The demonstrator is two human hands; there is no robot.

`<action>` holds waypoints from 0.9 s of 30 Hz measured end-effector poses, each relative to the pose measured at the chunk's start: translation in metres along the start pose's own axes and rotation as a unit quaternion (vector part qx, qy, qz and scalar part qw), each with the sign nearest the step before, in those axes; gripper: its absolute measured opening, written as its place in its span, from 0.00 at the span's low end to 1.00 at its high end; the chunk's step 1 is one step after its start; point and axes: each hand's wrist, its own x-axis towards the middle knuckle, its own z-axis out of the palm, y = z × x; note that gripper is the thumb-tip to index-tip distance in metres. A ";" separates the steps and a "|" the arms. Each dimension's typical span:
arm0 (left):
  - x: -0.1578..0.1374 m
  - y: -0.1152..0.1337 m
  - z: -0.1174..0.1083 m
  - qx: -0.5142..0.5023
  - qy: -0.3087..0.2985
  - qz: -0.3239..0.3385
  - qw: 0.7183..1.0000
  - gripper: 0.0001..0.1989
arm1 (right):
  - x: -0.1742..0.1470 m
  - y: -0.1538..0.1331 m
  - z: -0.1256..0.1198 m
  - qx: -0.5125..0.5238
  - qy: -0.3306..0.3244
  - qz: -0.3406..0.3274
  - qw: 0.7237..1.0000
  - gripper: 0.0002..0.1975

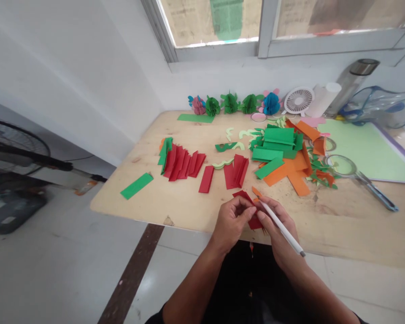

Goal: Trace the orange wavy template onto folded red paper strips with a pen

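**A:** State the position of the workpiece.
**B:** The folded red paper [255, 222] is at the front edge of the table [175, 200], directly before the person, between both hands.

**A:** Specify the left grip.
**B:** Narrow. The left hand [230, 224] pinches the red paper with the thumb and forefinger nearly together.

**A:** And the right grip?
**B:** The right hand [279, 237] holds a white pen [292, 240] — slanted, its upper end toward the person's body — and its thumb meets the same red paper. An orange paper piece [256, 192] shows just beyond the fingers; whether it is held, I cannot tell.

**A:** List adjacent stock, left to right.
**B:** A single green strip [137, 185] lies toward the left edge. Next comes a fanned row of red strips [180, 162], then one separate red strip [206, 179], then a small red group [236, 172] just beyond the hands. To the right, a green stack [278, 139] rests partly over orange strips [300, 183].

**A:** Items along the wall?
**B:** Five folded-paper figures [230, 102] in a line — a small white fan [299, 101] stands to their right.
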 end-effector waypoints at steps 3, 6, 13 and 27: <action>0.001 -0.001 0.000 -0.001 -0.006 0.002 1.000 0.10 | 0.001 0.001 0.000 -0.012 -0.001 0.007 1.000 0.22; 0.001 -0.002 0.000 -0.013 -0.007 0.001 1.000 0.10 | 0.002 0.002 -0.001 -0.024 -0.004 0.010 1.000 0.23; -0.002 -0.002 0.000 -0.025 -0.011 -0.014 1.000 0.12 | 0.001 -0.007 0.000 -0.105 0.032 -0.029 0.994 0.18; 0.065 0.041 -0.040 0.242 -0.017 0.124 0.962 0.08 | 0.021 -0.036 -0.040 -0.242 0.252 -0.105 0.931 0.18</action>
